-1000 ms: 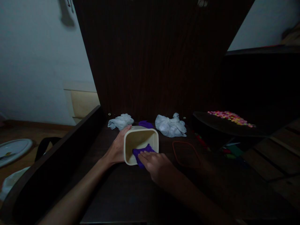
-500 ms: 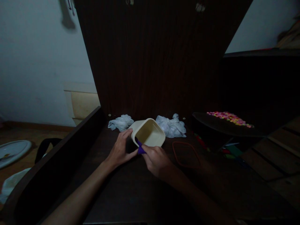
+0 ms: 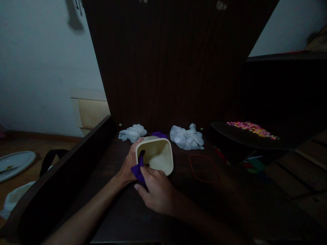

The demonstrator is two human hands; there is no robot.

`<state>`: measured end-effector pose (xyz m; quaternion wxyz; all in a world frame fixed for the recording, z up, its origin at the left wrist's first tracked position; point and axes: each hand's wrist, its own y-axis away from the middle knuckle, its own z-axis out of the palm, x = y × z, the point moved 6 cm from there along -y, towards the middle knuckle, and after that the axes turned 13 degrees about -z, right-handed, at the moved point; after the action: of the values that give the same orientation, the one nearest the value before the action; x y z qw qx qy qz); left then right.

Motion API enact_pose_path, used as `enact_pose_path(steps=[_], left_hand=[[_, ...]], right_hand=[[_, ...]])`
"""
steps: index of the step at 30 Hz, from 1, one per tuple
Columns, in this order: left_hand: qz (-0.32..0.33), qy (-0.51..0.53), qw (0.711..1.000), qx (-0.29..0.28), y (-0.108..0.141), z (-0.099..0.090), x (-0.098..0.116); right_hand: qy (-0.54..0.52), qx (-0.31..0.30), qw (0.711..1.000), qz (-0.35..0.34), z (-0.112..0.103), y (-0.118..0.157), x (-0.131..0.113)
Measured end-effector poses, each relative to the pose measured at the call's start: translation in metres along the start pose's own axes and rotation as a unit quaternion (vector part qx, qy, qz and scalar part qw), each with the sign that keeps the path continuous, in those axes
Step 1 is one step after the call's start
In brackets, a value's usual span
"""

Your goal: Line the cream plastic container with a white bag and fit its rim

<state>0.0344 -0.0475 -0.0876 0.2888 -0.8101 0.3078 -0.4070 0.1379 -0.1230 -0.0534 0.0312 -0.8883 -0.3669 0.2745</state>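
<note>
A cream plastic bin (image 3: 167, 149) with rounded square corners lies tilted, its mouth toward me. My left hand (image 3: 129, 165) grips its left side, the fingers partly behind the wall. Thin purple plastic (image 3: 138, 171), which looks like a bag, hangs over the lower left rim and runs inside. My right hand (image 3: 155, 187) pinches this purple piece at the rim, thumb apart and lower. Behind the bin, more purple plastic (image 3: 159, 134) shows; whether it is the same piece is hidden. To the right, a reddish-brown square ring (image 3: 203, 168) lies flat on the dark surface.
Two crumpled whitish bundles, a left one (image 3: 133, 132) and a knotted right one (image 3: 187, 136), sit against the dark back panel (image 3: 166, 75). A raised side board (image 3: 63, 170) borders the left. At right, a dark shelf (image 3: 219, 129) carries small colourful pieces (image 3: 251, 128).
The bin has turned its mouth more toward me and shifted slightly left and down. My right hand has moved left and down with the purple plastic. Purple now shows behind the bin.
</note>
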Motion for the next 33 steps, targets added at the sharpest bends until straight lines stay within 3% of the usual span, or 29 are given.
enact_pose_path(steps=[5, 10, 13, 18, 27, 33], left_hand=[[0.063, -0.016, 0.998, -0.02, -0.003, 0.001, 0.009], [0.073, -0.032, 0.996, -0.036, -0.006, 0.003, 0.017], [0.073, -0.036, 0.996, -0.047, -0.006, 0.003, 0.018], [0.085, -0.015, 0.996, -0.037, -0.005, 0.001, 0.019], [0.101, -0.025, 0.993, -0.051, -0.009, 0.005, 0.038], [0.104, -0.019, 0.993, -0.05, -0.006, 0.005, 0.035]], right_hand=[[0.089, -0.106, 0.988, -0.07, 0.003, 0.014, 0.0], [0.134, -0.194, 0.971, 0.023, -0.008, 0.025, 0.012], [0.141, -0.186, 0.971, 0.044, -0.011, 0.025, 0.01], [0.142, -0.177, 0.973, 0.046, 0.004, 0.022, 0.01], [0.163, -0.283, 0.942, 0.073, 0.002, 0.005, 0.039], [0.142, -0.34, 0.927, 0.073, 0.005, -0.021, 0.043]])
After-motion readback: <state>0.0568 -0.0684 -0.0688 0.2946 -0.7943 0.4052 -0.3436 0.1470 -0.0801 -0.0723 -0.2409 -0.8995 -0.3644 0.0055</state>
